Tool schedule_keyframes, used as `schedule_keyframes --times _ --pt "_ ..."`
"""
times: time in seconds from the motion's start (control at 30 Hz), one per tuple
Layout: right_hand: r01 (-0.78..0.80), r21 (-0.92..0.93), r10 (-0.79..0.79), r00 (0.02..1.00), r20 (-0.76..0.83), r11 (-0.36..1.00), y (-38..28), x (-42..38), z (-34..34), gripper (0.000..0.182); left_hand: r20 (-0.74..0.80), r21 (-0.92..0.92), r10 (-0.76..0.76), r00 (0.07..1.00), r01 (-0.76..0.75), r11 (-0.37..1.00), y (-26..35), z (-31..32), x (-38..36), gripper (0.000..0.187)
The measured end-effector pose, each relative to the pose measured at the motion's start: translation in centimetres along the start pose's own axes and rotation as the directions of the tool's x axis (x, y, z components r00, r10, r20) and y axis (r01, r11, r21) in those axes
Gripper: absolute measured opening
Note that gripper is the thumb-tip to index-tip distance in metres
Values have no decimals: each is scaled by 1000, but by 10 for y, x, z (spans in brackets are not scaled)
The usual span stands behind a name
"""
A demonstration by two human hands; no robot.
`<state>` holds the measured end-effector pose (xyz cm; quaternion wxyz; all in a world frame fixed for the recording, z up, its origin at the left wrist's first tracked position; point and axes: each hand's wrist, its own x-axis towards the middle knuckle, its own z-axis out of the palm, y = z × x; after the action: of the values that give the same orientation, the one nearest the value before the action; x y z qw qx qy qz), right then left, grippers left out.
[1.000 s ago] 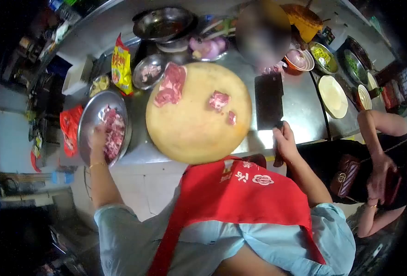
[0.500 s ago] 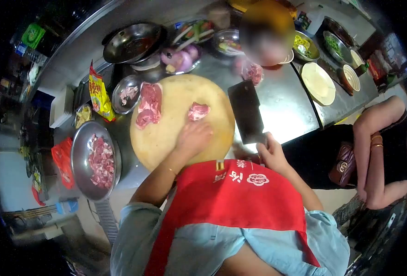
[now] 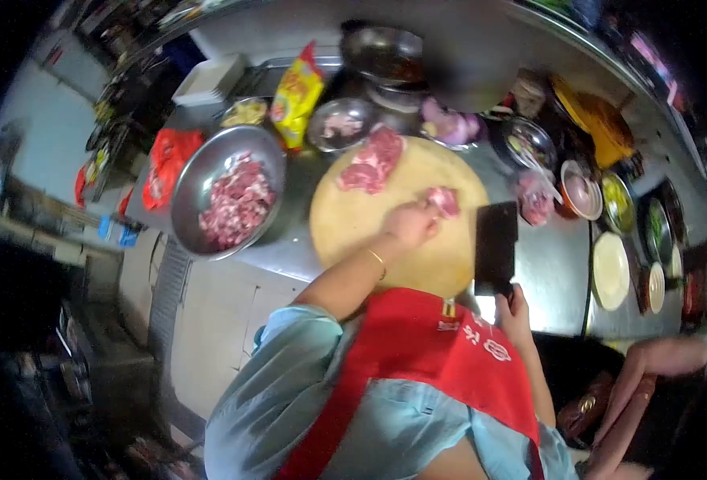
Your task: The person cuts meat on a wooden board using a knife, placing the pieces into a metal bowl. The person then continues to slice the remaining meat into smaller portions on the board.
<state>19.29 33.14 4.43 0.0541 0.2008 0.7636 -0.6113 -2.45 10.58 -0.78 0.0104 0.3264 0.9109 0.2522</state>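
A person in a red apron (image 3: pixel 417 352) works at a steel table (image 3: pixel 549 276). The right hand (image 3: pixel 515 308) grips the handle of a dark cleaver (image 3: pixel 496 246), its blade lying flat at the round chopping board's (image 3: pixel 369 228) 3 o'clock edge. The left hand (image 3: pixel 409 224) presses down on a small piece of raw meat (image 3: pixel 445 200) on the board, fingers curled over it. A larger slab of meat (image 3: pixel 373 162) lies at the board's 12 o'clock. At 9 o'clock of the board, a steel bowl (image 3: pixel 197 172) holds chopped meat (image 3: pixel 237 204). Beyond stands a yellow packet (image 3: pixel 297 94).
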Motion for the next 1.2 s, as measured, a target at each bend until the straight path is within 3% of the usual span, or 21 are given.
schedule_keyframes --times 0.03,0.13,0.17,0.2,0.23,0.3,0.33,0.37,0.4,0.47,0.5,0.53,0.57,0.6,0.63,0.67,0.73,0.8,0.93,1.03,1.2 --pt "-17 -2 17 1000 -15 1000 8 0 -3 16 87 -56 -52 995 58 997 1 -8 -3 24" --pt "64 -11 -64 998 -11 998 9 1 -3 14 -34 -279 -270 962 250 927 1 -56 -32 21" --pt "58 -14 -58 998 -10 998 4 0 -3 14 -338 -353 -199 920 72 933 -25 -67 -41 16" --pt "40 -11 -40 999 -13 999 5 -3 0 14 -520 -506 -264 812 -44 861 -38 -99 -48 13" --pt "68 -24 -68 998 7 997 14 0 -3 15 -730 -381 -208 651 -135 914 -67 -137 -56 11" --pt "126 -51 -125 992 12 991 18 1 -2 15 -888 -303 -278 365 -10 953 -111 -205 -91 12" --pt "6 -74 -5 1000 13 997 -3 -5 -1 17 -903 19 -146 403 378 926 -131 -237 -105 24" --pt "34 -179 -32 999 13 983 5 -2 -5 19 -742 -5 -311 594 459 889 -174 -245 -129 35" --pt "-29 -191 31 1000 6 981 -7 -5 -5 21 -633 191 -330 700 554 810 -207 -237 -151 37" --pt "-19 -218 16 1000 -14 976 -3 -1 -8 24 -463 146 -296 835 402 904 -206 -219 -141 39" --pt "39 -245 -42 999 -7 969 5 1 -8 25 -409 -139 -233 882 192 971 -188 -210 -126 39" --pt "22 -282 -30 999 -27 959 12 2 -9 29 -545 84 -184 818 272 959 -185 -180 -117 34" --pt "56 -293 -66 998 -22 954 13 2 -9 29 -516 86 -202 833 285 955 -111 -176 -93 30" --pt "54 -330 -65 998 -24 942 11 2 -9 28 -539 -80 -138 831 112 990 -128 -132 -75 29" --pt "56 -367 -70 997 -24 928 7 2 -9 27 -437 -211 -200 877 116 971 -112 -103 -58 30" --pt "84 -397 -103 994 -27 914 -1 -2 -8 26 -315 -144 35 949 -84 986 -79 -91 -41 37" --pt "44 -405 -69 997 -47 913 -8 -5 -6 28 -178 -86 82 981 -99 991 -33 -50 -9 47" --pt "37 -427 -80 993 -83 904 -6 -6 -4 29 -173 -167 120 978 -149 975 -6 -24 27 51" --pt "43 -433 -113 984 -137 901 -2 -11 4 30 176 -220 258 950 -217 951 17 -16 65 53" --pt "38 -447 -119 981 -154 894 -4 -17 9 30 160 76 219 962 -234 969 18 -22 63 47" --pt "27 -477 -123 977 -173 879 0 -17 12 31 238 192 59 969 -107 976 8 -35 50 30"
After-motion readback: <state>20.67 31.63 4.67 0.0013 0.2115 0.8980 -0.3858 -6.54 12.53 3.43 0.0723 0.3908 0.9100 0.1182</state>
